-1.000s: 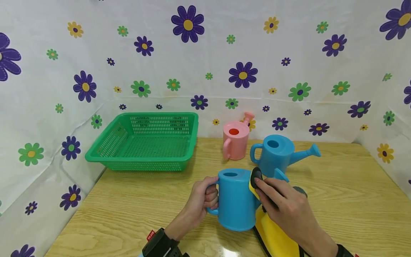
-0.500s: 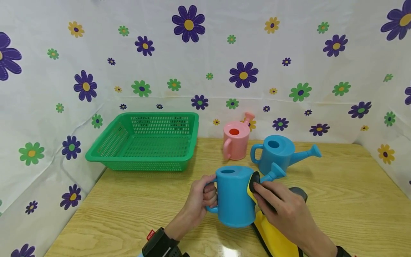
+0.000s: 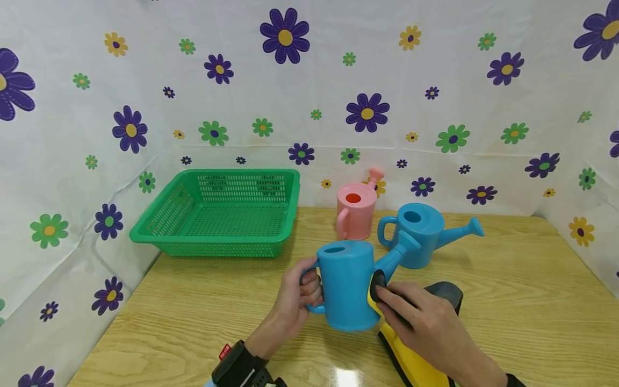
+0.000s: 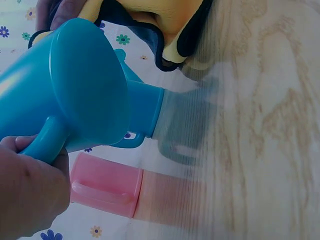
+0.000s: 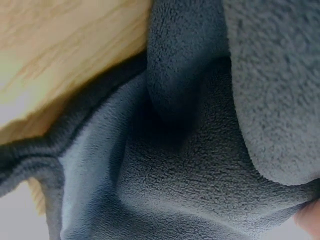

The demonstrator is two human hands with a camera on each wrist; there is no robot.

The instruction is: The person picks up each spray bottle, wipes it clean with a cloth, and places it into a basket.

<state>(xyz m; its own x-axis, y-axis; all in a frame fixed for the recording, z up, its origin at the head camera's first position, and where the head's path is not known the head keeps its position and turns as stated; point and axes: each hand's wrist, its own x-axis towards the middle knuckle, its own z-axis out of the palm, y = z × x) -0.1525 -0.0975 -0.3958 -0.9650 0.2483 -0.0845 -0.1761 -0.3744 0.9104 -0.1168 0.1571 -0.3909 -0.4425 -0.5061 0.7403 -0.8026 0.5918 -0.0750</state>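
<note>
Two blue cans (image 3: 345,287), one handle (image 4: 47,140) in curled left fingers (image 3: 311,289); right fingers (image 3: 396,305) apparently round one cloth (image 3: 418,359).

Tag (image 3: 224,352), red, on black wrist strap (image 3: 238,364): pale marks, too small to read. Legible texts, labels, brands, numbers, signs: none.
</note>
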